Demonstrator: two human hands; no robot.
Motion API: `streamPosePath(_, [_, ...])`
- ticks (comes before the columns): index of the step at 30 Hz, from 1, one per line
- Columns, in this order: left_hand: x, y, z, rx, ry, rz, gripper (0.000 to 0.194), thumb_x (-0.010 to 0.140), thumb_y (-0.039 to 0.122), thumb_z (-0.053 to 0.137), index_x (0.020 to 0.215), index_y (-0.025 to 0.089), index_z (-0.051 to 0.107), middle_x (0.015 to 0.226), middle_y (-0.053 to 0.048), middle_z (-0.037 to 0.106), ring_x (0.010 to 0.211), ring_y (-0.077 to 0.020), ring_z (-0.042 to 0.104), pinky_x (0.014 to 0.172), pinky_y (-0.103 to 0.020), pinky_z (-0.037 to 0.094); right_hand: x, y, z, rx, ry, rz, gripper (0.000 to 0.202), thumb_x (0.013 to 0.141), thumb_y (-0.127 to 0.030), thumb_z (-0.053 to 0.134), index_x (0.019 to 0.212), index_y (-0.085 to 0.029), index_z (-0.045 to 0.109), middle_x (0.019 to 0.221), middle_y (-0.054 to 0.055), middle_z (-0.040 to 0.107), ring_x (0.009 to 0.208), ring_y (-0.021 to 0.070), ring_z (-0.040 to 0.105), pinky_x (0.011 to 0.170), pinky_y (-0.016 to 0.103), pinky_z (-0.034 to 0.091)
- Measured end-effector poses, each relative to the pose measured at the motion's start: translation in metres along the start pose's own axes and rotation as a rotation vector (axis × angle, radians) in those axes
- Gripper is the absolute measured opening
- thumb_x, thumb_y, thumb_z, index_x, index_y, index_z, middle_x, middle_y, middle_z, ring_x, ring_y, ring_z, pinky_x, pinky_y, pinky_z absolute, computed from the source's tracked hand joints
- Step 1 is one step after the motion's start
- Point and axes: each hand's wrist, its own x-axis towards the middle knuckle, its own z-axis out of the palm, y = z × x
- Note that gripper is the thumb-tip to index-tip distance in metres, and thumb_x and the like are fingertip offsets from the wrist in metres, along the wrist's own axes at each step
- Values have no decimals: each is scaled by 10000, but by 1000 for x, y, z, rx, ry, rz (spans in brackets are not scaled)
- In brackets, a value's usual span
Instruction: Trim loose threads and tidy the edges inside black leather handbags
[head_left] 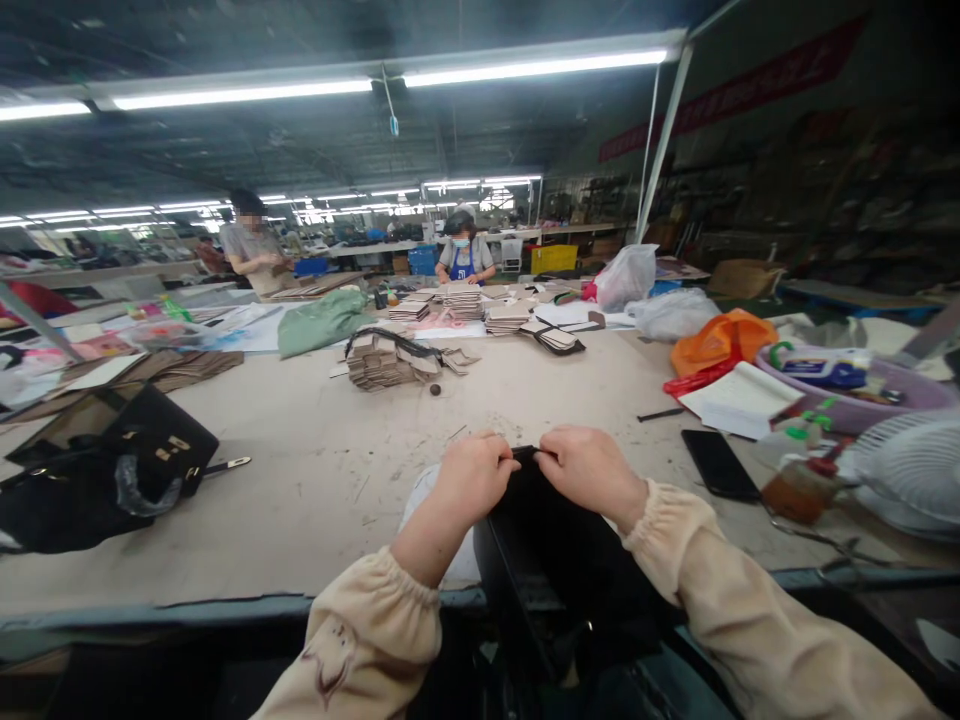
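A black bag [559, 540] stands at the table's front edge, close to my body. Its upper far edge is pinched from both sides. My left hand [474, 475] has its fingers closed on that edge from the left. From the right, my right hand [589, 470] grips the same edge with thumb and fingers, a short gap away. Dark material shows between the two hands. The bag's lower part sinks into shadow below the table edge. Something white [457, 550] lies behind my left wrist, partly hidden.
Black handbags [97, 470] lie at the left. Stacked brown pieces [382, 360] sit mid-table. To the right are a phone [720, 465], a notepad [742, 400], a glue bottle [802, 488], a white fan [911, 465] and a purple basin [892, 400]. Two people work across the table.
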Motion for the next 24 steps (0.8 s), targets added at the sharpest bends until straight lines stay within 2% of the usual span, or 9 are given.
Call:
streamPosePath(14, [1, 11, 0, 82, -6, -56, 138, 833, 285, 552, 768, 190, 628, 850, -39, 658, 779, -174, 596, 694, -276, 412, -8, 12, 0, 81, -27, -23, 278, 895, -384, 461, 820, -226, 676, 809, 16, 666, 781, 143, 593, 670, 252, 361])
streamPosePath(20, [1, 8, -1, 85, -20, -62, 144, 843, 288, 534, 774, 195, 620, 846, -30, 658, 791, -166, 594, 707, -272, 405, -7, 12, 0, 181, -44, -44, 365, 827, -529, 520, 1006, -248, 671, 904, 18, 683, 819, 145, 607, 706, 246, 397])
streamPosePath(24, [1, 5, 1, 99, -8, -45, 148, 845, 281, 529, 754, 197, 610, 832, -27, 651, 781, -165, 591, 688, -268, 393, -3, 8, 0, 176, -51, -70, 351, 835, -466, 542, 1103, -261, 638, 979, 27, 673, 894, 151, 608, 765, 243, 407])
